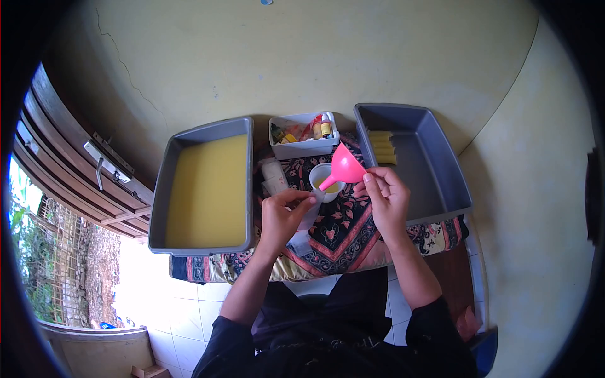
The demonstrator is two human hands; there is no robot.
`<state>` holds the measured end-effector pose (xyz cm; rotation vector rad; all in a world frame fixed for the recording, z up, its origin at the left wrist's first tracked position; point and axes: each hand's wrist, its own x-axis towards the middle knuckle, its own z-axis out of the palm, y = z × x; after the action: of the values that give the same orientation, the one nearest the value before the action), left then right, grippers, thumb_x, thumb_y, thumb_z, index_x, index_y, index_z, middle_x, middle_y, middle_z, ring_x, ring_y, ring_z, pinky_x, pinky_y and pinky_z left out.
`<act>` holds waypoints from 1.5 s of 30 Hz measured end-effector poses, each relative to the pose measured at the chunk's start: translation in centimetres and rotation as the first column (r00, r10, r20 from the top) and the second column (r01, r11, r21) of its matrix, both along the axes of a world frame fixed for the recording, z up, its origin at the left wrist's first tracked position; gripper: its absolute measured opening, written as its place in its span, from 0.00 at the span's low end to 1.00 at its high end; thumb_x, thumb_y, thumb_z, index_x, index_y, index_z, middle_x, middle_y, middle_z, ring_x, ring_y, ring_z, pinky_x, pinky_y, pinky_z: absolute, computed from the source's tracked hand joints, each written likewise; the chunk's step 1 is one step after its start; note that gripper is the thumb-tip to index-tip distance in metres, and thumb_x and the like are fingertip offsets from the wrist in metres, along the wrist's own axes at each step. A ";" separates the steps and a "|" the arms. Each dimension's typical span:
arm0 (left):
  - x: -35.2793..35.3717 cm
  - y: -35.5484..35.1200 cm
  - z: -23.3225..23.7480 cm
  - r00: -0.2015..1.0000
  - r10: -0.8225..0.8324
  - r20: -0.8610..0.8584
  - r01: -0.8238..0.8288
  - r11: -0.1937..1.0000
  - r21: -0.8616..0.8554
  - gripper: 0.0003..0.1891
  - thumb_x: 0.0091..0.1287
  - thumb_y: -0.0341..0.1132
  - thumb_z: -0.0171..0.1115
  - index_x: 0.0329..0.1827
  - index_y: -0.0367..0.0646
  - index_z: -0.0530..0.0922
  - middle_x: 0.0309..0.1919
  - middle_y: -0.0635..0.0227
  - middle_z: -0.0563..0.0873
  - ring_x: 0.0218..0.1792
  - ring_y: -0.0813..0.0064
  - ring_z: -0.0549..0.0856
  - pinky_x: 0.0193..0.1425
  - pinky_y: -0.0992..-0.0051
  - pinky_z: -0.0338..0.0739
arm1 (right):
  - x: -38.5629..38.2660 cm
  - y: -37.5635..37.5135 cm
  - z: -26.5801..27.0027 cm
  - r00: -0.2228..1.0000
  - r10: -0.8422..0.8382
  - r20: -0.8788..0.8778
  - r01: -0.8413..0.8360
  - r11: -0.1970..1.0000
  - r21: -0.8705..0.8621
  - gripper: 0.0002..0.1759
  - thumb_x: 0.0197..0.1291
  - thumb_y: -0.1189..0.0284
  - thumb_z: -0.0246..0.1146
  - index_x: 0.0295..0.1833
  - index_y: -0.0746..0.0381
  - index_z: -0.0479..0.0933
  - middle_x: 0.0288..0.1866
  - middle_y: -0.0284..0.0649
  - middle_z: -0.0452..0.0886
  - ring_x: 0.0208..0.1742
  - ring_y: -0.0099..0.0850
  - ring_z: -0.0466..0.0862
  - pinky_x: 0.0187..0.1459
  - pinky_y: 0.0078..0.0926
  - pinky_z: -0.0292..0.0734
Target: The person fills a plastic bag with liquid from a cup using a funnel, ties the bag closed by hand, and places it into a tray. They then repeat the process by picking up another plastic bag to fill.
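A pink funnel (346, 167) is tilted on its side in my right hand (389, 196), whose thumb and fingers pinch its rim. The spout points down and left, close to the fingertips of my left hand (287, 214). Those fingertips are pinched on a thin, clear plastic bag (309, 217) that hangs below them. Behind the spout stands a white cup (319, 173) with yellow liquid in it. To the left of the cup lies a bundle of clear plastic bags (273, 176). Another piece of plastic (300, 242) rests near the front edge.
A grey tray (248, 189) of yellow liquid stands left. In the right grey tray (425, 183) lie several yellow filled tubes (382, 147). A white basket (302, 150) with small bottles sits behind the cup. Patterned cloth (337, 232) covers the table; a wall rises behind.
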<state>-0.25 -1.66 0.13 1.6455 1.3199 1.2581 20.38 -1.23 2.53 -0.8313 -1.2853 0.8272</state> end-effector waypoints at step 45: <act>0.2 0.1 -1.8 0.991 -0.026 0.134 0.028 1.000 -0.007 0.12 0.65 0.34 0.67 0.44 0.33 0.85 0.31 0.61 0.89 0.33 0.82 0.84 0.40 0.79 0.77 | 0.6 -1.0 0.6 0.917 -0.131 0.376 -0.024 0.924 0.381 0.06 0.57 0.80 0.67 0.39 0.69 0.78 0.39 0.43 0.83 0.36 0.30 0.86 0.37 0.23 0.86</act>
<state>-0.07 -1.58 -1.71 1.5395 1.2166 1.3204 20.94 -2.24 3.16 -0.7352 -1.7068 0.3464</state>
